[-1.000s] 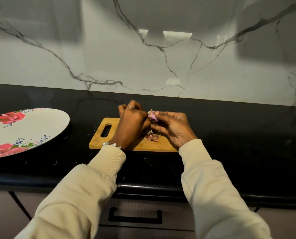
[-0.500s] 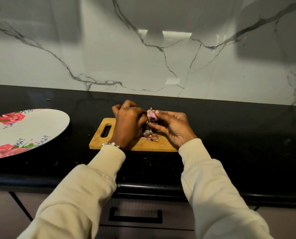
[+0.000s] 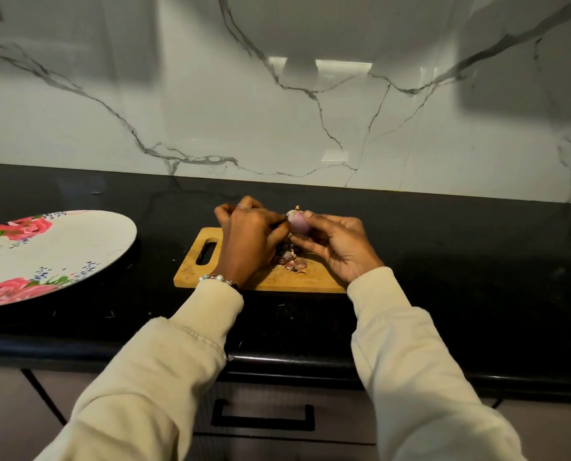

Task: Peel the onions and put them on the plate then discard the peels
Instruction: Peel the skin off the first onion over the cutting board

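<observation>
The right hand [image 3: 339,246] pinches a small onion [image 3: 298,222] between thumb and fingertips, held above the board [image 3: 270,277]. The left hand [image 3: 249,239], fingers curled, touches the onion's left side with its thumb and fingertip; whether it grips a bit of skin cannot be told. Peels [image 3: 290,259] lie on the board below, and the plate [image 3: 77,247] sits well to the left on the counter [image 3: 443,261].

A white plate [image 3: 77,247] is painted with pink roses (blue sprigs between); pale purple onion [image 3: 298,222], tan board [image 3: 277,277], black counter [image 3: 443,261], grey-veined marble wall [image 3: 277,111].
</observation>
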